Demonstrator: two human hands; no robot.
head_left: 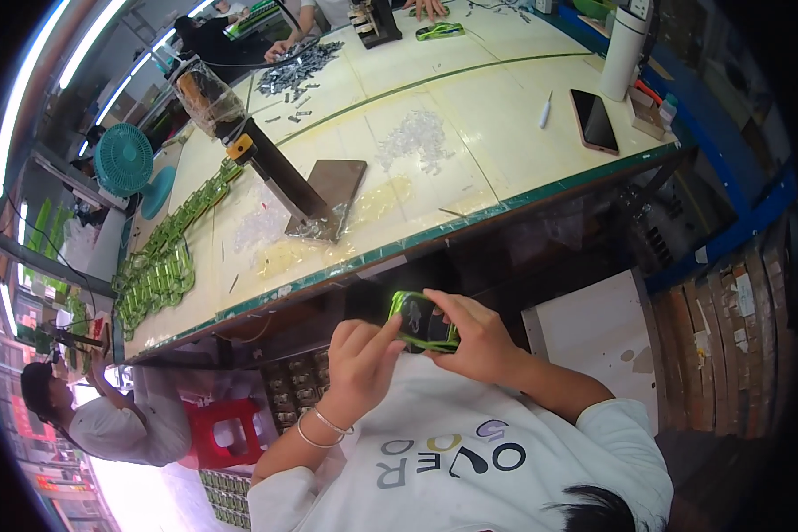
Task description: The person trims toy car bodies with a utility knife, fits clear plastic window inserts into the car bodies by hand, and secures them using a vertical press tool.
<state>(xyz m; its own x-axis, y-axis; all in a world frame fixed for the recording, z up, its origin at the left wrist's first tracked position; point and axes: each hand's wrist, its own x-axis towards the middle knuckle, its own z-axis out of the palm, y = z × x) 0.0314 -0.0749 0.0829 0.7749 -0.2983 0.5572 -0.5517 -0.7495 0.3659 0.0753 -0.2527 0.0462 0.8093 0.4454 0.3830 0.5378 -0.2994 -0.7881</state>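
Observation:
In front of my chest I hold a bright green plastic frame (397,306) with a dark middle, where a small pale, clear piece shows. My right hand (481,344) grips its right side, thumb and fingers along the edges. My left hand (360,365) is closed, its index finger and thumb pressed to the frame's left edge; the fingertips are partly hidden. On the table beyond stands a black post press (284,173) with a flat base, its top wrapped in clear film. Small clear pieces (415,140) lie heaped behind it.
Rows of green frames (155,282) line the table's left side near a teal fan (124,160). A phone (594,121) and white bottle (623,55) stand at the right. Grey parts (300,69) lie at the far side by other people's hands. A cardboard stack (718,346) is right.

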